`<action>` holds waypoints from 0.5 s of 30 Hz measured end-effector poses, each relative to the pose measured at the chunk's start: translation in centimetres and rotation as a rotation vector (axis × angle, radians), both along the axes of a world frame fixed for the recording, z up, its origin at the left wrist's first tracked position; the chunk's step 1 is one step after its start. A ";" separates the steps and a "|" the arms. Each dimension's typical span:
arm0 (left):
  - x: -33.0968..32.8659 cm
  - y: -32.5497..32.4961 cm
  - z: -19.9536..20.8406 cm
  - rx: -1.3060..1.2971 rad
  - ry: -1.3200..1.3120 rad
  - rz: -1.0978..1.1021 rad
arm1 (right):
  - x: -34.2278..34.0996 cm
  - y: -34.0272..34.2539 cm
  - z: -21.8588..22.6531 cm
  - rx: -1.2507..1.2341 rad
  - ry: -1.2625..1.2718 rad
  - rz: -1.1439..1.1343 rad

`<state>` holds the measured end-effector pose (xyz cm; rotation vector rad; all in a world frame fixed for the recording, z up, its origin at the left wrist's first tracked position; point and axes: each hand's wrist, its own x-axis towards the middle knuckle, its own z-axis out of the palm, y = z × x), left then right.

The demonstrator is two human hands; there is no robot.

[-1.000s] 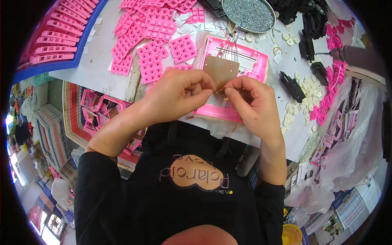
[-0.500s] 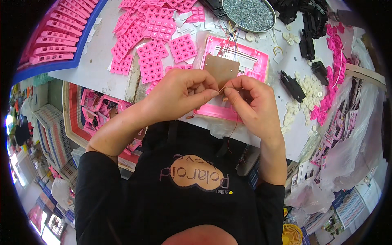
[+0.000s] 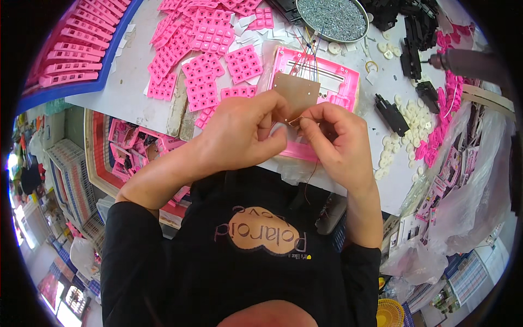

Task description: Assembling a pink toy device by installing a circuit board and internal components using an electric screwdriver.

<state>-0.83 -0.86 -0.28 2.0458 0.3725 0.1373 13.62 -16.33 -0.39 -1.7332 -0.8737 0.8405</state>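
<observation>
A thin reddish wire (image 3: 295, 119) is pinched between the thumb and index finger of my right hand (image 3: 340, 143), just in front of a brown circuit board (image 3: 297, 94). My left hand (image 3: 242, 131) is close beside it, with curled fingers near the wire and the thumb apart from them. The board lies over a pink plastic housing (image 3: 350, 82), partly covered by my hands. Several thin coloured wires (image 3: 308, 54) run up from behind the board. A loose wire (image 3: 311, 177) dangles below my right hand.
Pink keypad pieces (image 3: 202, 87) are heaped left of the housing, below a round tray of screws (image 3: 333, 20). White discs (image 3: 417, 120) and black parts (image 3: 390, 114) lie right. A dark screwdriver-like tool (image 3: 474, 62) hangs at far right. A blue bin (image 3: 103, 76) holds pink parts.
My left thumb has moved down and away from the wire, widening its gap to the fingers. The right hand stays nearly in place. The dark tool has come lower into view at far right.
</observation>
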 end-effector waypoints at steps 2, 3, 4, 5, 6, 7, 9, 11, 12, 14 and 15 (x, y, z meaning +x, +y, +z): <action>0.2 0.2 1.2 0.021 0.030 -0.039 | 0.0 -0.1 0.0 0.002 -0.009 -0.001; 0.1 0.2 1.0 0.014 0.011 -0.019 | 0.0 0.1 0.1 -0.006 -0.001 0.004; 0.1 0.0 0.6 0.006 -0.008 0.000 | 0.0 0.2 0.2 -0.014 0.007 0.008; 0.0 0.0 0.3 -0.001 -0.027 0.018 | 0.0 0.2 0.2 -0.013 0.009 0.012; 0.0 0.0 0.1 -0.029 -0.029 0.011 | 0.0 0.2 0.2 -0.015 0.010 0.012; -0.1 0.1 -0.2 -0.056 -0.031 0.003 | 0.0 0.2 0.2 -0.017 0.011 0.012; -0.2 0.2 -0.3 -0.097 -0.025 -0.004 | 0.0 0.2 0.0 -0.012 0.013 0.017; -0.3 0.2 -0.2 -0.125 -0.008 -0.001 | 0.0 0.1 0.0 -0.012 0.012 0.021; -0.2 0.2 0.1 -0.088 -0.005 -0.017 | 0.0 0.1 0.1 -0.014 0.009 0.021; 0.0 0.4 0.7 -0.013 0.001 -0.050 | 0.0 0.1 0.1 -0.017 0.007 0.018; 0.0 0.3 0.5 -0.006 -0.028 -0.042 | -0.1 0.2 0.1 -0.015 0.007 0.020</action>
